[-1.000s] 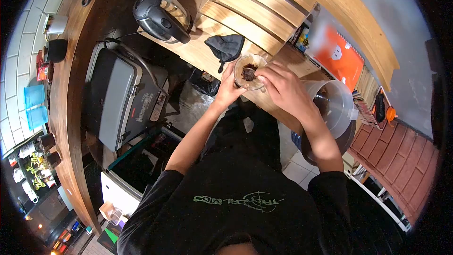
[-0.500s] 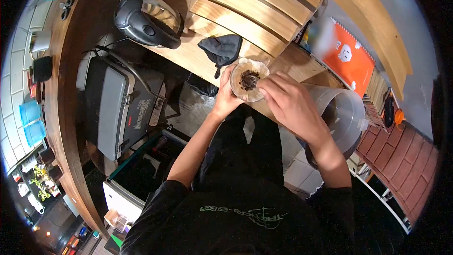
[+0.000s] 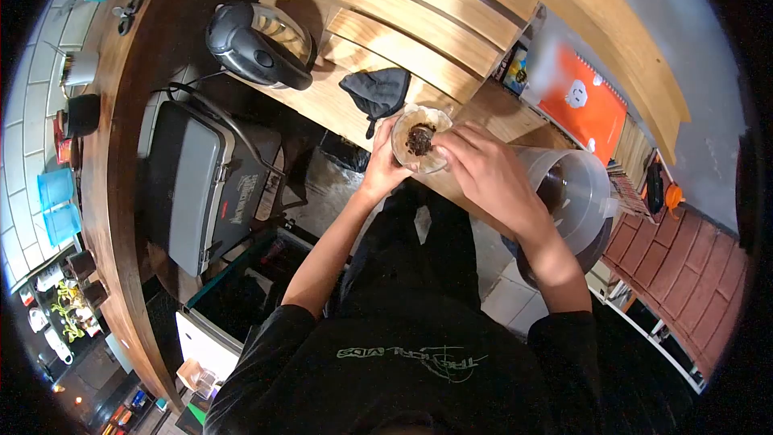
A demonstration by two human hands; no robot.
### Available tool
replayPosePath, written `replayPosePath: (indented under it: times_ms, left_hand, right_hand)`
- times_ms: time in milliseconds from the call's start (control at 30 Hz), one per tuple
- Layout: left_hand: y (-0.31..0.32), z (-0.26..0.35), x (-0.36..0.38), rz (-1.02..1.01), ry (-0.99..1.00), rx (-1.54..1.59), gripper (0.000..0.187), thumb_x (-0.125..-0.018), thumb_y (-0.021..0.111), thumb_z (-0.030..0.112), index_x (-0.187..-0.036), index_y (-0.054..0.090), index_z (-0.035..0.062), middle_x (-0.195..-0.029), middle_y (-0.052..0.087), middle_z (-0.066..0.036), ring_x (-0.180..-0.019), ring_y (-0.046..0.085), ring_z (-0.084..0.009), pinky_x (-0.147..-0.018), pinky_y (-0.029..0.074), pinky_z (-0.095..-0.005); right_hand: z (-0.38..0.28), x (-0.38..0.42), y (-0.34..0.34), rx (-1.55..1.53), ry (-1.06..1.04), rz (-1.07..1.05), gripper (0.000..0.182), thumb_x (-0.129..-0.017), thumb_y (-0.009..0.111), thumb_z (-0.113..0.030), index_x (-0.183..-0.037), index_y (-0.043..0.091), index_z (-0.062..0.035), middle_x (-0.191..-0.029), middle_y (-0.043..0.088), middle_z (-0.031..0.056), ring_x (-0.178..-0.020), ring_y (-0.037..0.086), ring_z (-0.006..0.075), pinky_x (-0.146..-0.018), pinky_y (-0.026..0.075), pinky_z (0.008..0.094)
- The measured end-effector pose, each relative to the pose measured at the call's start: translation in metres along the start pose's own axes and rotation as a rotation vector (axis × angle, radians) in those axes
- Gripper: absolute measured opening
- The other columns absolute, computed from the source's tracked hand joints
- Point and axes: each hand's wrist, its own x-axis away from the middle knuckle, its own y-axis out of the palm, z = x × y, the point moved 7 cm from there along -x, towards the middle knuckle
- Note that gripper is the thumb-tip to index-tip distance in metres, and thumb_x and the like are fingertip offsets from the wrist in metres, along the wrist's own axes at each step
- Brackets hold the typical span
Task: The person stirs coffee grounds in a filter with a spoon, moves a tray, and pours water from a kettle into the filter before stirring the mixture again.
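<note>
My left hand (image 3: 383, 169) is wrapped around a clear cup (image 3: 428, 166) lined with a pale paper coffee filter (image 3: 409, 119). Dark coffee grounds (image 3: 417, 145) lie at the bottom of the filter. From the right, my right hand (image 3: 489, 171) reaches over the rim, its fingers pinched together on what looks like a small spoon (image 3: 425, 132). The spoon's rounded end sits among the grounds, and the fingers hide its handle. Just beyond the cup, a black pot holder (image 3: 377, 92) lies on the wooden table (image 3: 342, 111).
A black electric kettle (image 3: 262, 52) stands at the back left, beside a slatted wooden rack (image 3: 427, 12). To the right are a clear plastic bucket (image 3: 594, 197) and an orange notebook (image 3: 581, 101). A grey hard case (image 3: 197, 189) stands lower left.
The view has shifted slightly. My right hand remains at the cup, and the grounds look gathered a little closer around the spoon. My left hand keeps its hold.
</note>
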Motion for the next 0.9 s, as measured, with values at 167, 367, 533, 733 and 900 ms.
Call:
replayPosePath:
  times_ms: [167, 367, 533, 733, 900]
  left_hand:
    - [-0.002, 0.006, 0.000, 0.018, -0.024, 0.005, 0.079, -0.065, 0.085, 0.027, -0.132, 0.053, -0.0008, -0.134, 0.049, -0.019, -0.126, 0.047, -0.0391, -0.107, 0.037, -0.0452]
    - [-0.004, 0.016, -0.002, 0.052, -0.036, 0.083, 0.076, -0.063, 0.082, 0.016, -0.132, 0.053, -0.0001, -0.135, 0.049, -0.020, -0.125, 0.048, -0.0394, -0.106, 0.038, -0.0450]
    - [-0.001, 0.005, 0.001, 0.022, -0.084, 0.129, 0.075, -0.063, 0.081, 0.011, -0.132, 0.053, 0.0003, -0.131, 0.050, -0.021, -0.122, 0.048, -0.0399, -0.105, 0.039, -0.0444]
    - [-0.001, 0.004, 0.003, 0.010, -0.104, 0.091, 0.074, -0.064, 0.079, 0.008, -0.132, 0.052, 0.0002, -0.132, 0.048, -0.020, -0.122, 0.046, -0.0404, -0.106, 0.038, -0.0437]
    - [0.000, 0.005, 0.003, -0.020, -0.114, 0.042, 0.076, -0.064, 0.078, 0.008, -0.135, 0.050, 0.0010, -0.136, 0.044, -0.020, -0.126, 0.044, -0.0396, -0.109, 0.036, -0.0433]
  right_hand:
    - [0.004, 0.001, 0.006, -0.062, 0.038, -0.080, 0.011, -0.092, 0.058, -0.006, -0.101, 0.062, -0.0005, -0.093, 0.063, 0.0165, -0.090, 0.062, 0.0366, -0.078, 0.050, 0.0446]
    - [0.003, 0.001, 0.003, -0.020, 0.060, -0.089, 0.015, -0.094, 0.057, -0.011, -0.103, 0.063, -0.0011, -0.096, 0.065, 0.0158, -0.091, 0.064, 0.0348, -0.077, 0.052, 0.0441]
    - [0.007, 0.005, 0.006, 0.002, 0.053, -0.060, 0.018, -0.094, 0.057, -0.013, -0.104, 0.065, -0.0014, -0.097, 0.066, 0.0156, -0.093, 0.064, 0.0341, -0.078, 0.053, 0.0432]
    - [0.008, 0.006, 0.006, -0.022, 0.048, -0.035, 0.018, -0.095, 0.056, -0.014, -0.102, 0.066, -0.0004, -0.096, 0.067, 0.0163, -0.092, 0.064, 0.0347, -0.078, 0.053, 0.0432]
    - [0.006, 0.007, 0.005, -0.058, 0.048, -0.061, 0.018, -0.095, 0.056, -0.014, -0.102, 0.066, -0.0001, -0.094, 0.067, 0.0170, -0.091, 0.064, 0.0357, -0.077, 0.052, 0.0444]
